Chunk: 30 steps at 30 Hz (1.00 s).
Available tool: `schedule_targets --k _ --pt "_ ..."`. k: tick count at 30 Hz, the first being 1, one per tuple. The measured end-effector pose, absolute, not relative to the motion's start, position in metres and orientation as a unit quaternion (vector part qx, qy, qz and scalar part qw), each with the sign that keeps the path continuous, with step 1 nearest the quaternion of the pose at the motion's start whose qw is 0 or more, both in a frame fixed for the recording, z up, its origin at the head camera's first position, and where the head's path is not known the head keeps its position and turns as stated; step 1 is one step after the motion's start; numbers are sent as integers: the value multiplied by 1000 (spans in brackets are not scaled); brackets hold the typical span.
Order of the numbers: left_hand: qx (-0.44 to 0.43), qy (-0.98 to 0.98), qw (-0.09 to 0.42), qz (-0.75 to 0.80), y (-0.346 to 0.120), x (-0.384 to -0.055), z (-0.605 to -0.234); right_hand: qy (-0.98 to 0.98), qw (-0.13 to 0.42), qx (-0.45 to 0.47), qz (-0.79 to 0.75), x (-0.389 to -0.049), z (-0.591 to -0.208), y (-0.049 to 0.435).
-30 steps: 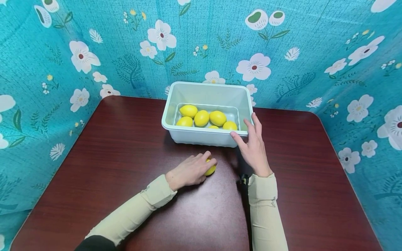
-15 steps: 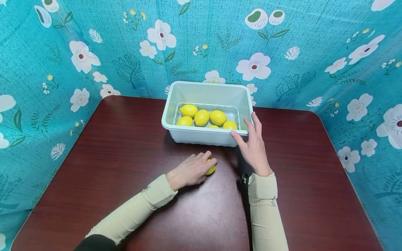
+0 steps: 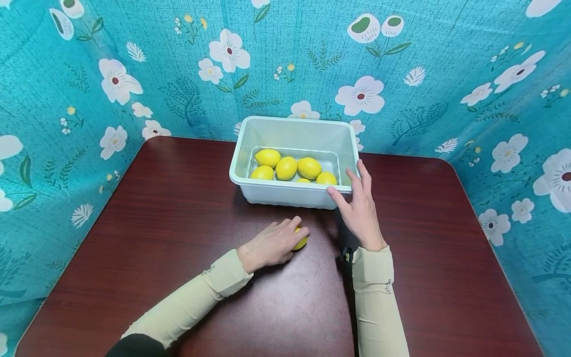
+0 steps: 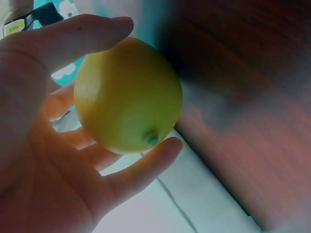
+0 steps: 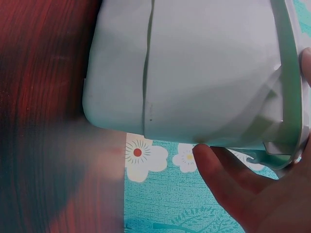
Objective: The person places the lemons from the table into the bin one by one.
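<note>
My left hand (image 3: 273,243) grips a yellow lemon (image 4: 127,97) just in front of a pale green plastic bin (image 3: 285,194). In the left wrist view the thumb lies over one side of the lemon and the fingers curl round the other; its green stem end shows. At the bin's near right corner my right hand (image 3: 360,214) holds the rim, thumb on the front and fingers at the right side. Several lemons (image 3: 286,168) lie on the bin's floor, one of them mostly hidden behind the front wall.
The bin stands toward the back of a dark red-brown wooden table (image 3: 178,198). Behind the table hangs a turquoise flowered cloth (image 3: 285,59), which also runs along both sides. A small black device (image 3: 347,254) sits at the right wrist.
My left hand, with the lemon in its grip, has shifted very slightly to the right. The right hand, the bin and the lemons in it look unmoved.
</note>
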<state>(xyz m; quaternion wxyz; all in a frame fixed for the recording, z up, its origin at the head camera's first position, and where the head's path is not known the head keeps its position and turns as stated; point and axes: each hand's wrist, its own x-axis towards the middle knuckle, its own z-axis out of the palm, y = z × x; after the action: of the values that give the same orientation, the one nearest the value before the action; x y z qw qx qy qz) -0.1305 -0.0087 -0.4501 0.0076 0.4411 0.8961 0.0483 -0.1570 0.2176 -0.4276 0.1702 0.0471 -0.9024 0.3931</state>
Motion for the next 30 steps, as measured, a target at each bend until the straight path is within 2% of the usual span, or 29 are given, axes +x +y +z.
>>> schedule_targets --k 30 --pt "437 895 -3 85 -11 -131 -454 -902 175 51 391 -157 -428 218"
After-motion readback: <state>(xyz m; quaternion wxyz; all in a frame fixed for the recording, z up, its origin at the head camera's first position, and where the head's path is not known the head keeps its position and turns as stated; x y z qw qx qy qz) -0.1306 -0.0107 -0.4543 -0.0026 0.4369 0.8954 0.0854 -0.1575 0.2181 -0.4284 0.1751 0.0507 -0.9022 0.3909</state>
